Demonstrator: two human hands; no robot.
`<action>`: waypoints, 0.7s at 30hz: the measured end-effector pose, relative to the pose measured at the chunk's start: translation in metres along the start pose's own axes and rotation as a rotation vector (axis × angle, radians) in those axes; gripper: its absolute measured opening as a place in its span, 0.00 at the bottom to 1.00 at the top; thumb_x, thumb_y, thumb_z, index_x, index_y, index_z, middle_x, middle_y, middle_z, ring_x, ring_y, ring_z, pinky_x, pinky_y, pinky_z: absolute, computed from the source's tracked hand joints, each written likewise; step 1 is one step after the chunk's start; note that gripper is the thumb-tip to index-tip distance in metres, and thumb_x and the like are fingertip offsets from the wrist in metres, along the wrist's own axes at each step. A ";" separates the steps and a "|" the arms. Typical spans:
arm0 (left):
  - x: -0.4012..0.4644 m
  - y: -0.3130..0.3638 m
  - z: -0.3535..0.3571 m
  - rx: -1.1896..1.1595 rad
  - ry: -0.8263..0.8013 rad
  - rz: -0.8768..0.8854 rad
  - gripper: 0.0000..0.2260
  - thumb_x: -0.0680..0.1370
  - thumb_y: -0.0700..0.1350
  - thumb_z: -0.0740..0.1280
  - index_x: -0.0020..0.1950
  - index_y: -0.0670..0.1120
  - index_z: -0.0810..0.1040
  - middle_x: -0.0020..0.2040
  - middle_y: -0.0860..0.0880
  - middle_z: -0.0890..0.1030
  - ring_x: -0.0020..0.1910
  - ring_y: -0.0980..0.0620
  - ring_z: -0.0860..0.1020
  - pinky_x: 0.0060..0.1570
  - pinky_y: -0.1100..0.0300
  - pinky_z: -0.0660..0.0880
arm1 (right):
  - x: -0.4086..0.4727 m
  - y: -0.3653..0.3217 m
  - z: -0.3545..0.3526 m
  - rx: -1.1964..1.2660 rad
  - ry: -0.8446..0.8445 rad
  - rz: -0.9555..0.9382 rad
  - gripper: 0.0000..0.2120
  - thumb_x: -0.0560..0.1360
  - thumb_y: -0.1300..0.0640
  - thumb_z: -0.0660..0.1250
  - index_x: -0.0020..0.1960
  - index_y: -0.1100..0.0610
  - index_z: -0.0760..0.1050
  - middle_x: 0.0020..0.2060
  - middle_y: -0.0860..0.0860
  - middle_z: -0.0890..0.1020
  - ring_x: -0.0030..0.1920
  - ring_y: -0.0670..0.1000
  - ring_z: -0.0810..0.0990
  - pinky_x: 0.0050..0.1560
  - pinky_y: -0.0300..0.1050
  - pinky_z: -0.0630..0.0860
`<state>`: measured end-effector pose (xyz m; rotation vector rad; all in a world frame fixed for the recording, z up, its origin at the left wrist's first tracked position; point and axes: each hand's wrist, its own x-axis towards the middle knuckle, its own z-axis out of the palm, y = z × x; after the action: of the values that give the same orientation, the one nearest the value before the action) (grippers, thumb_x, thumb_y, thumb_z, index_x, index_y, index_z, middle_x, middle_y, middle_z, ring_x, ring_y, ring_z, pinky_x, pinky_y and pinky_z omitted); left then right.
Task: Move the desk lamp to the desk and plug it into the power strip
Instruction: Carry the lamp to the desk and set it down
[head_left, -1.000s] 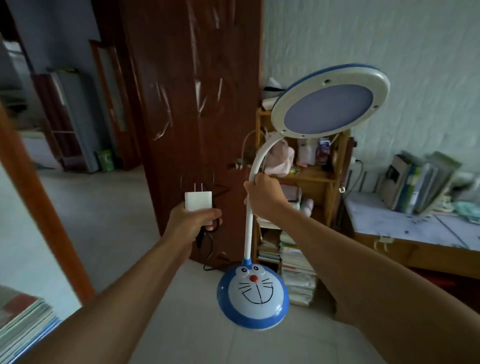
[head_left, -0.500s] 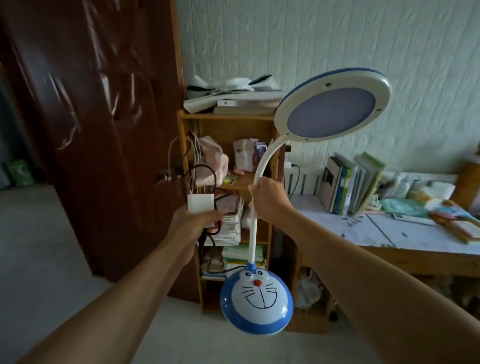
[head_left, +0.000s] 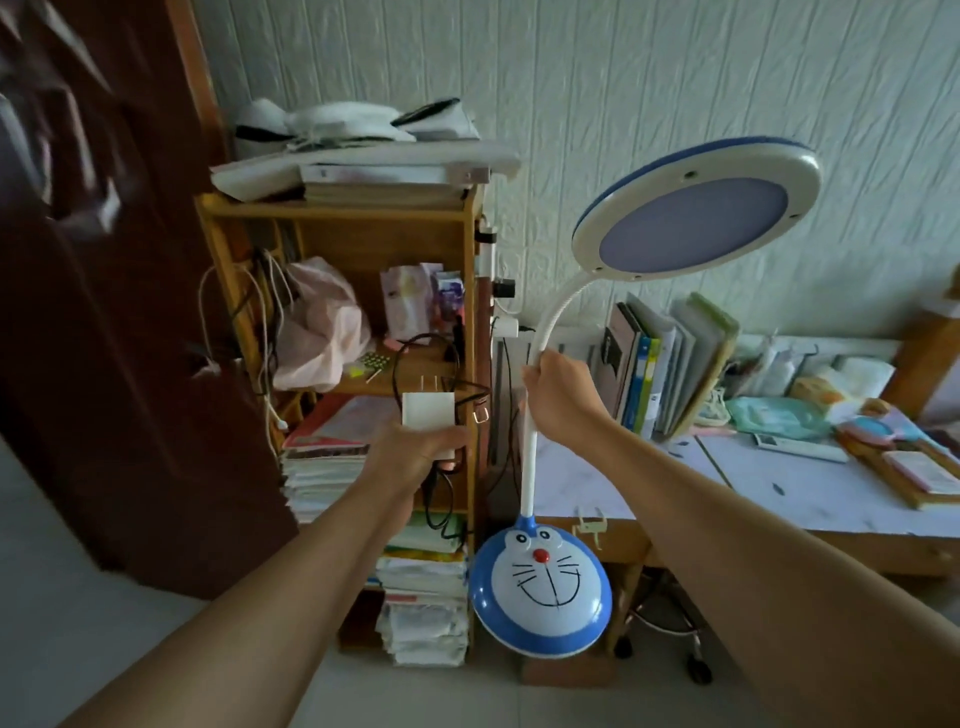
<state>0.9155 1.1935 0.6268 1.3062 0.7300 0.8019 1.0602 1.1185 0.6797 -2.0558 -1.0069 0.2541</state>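
My right hand (head_left: 558, 387) grips the white neck of the desk lamp (head_left: 540, 582), which hangs in the air in front of me. Its blue cartoon-face base is low, and its round head (head_left: 693, 226) is up at the right. My left hand (head_left: 415, 452) holds the lamp's white plug adapter (head_left: 428, 410), prongs up, with the black cord looping below it. The desk (head_left: 727, 483) with a pale top lies to the right, behind the lamp. A white power strip (head_left: 485, 260) seems fixed upright on the shelf's side post, with plugs in it.
A wooden bookshelf (head_left: 343, 218) packed with papers, bags and cables stands straight ahead. A dark wooden door (head_left: 104, 312) is at the left. Upright books (head_left: 665, 358) and clutter (head_left: 831, 415) cover the desk's back and right. A wheeled stool (head_left: 670, 634) sits under the desk.
The view has swung right and closer: the shelf and desk now fill the frame and the door has slid left. Both hands keep their hold on the lamp and the adapter.
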 end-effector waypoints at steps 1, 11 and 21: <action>0.012 -0.003 0.008 0.007 -0.022 -0.015 0.15 0.66 0.34 0.74 0.50 0.34 0.76 0.40 0.39 0.79 0.37 0.44 0.79 0.34 0.58 0.73 | 0.012 0.009 -0.002 -0.006 0.005 0.014 0.13 0.79 0.56 0.55 0.50 0.64 0.73 0.49 0.63 0.80 0.47 0.62 0.80 0.48 0.59 0.79; 0.144 -0.022 0.076 0.028 -0.055 -0.065 0.11 0.65 0.35 0.75 0.42 0.44 0.77 0.30 0.48 0.81 0.30 0.53 0.79 0.29 0.62 0.75 | 0.127 0.071 -0.019 -0.050 0.110 0.113 0.11 0.79 0.58 0.55 0.44 0.62 0.71 0.46 0.62 0.80 0.41 0.58 0.80 0.40 0.53 0.79; 0.231 -0.044 0.128 0.162 -0.081 -0.044 0.15 0.65 0.36 0.76 0.43 0.48 0.74 0.39 0.46 0.78 0.40 0.48 0.78 0.37 0.59 0.77 | 0.224 0.135 -0.029 -0.014 0.140 0.180 0.12 0.79 0.56 0.56 0.52 0.64 0.73 0.48 0.64 0.80 0.45 0.62 0.81 0.46 0.59 0.80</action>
<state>1.1514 1.3161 0.5947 1.4544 0.7692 0.6612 1.2995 1.2187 0.6338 -2.1477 -0.7418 0.1925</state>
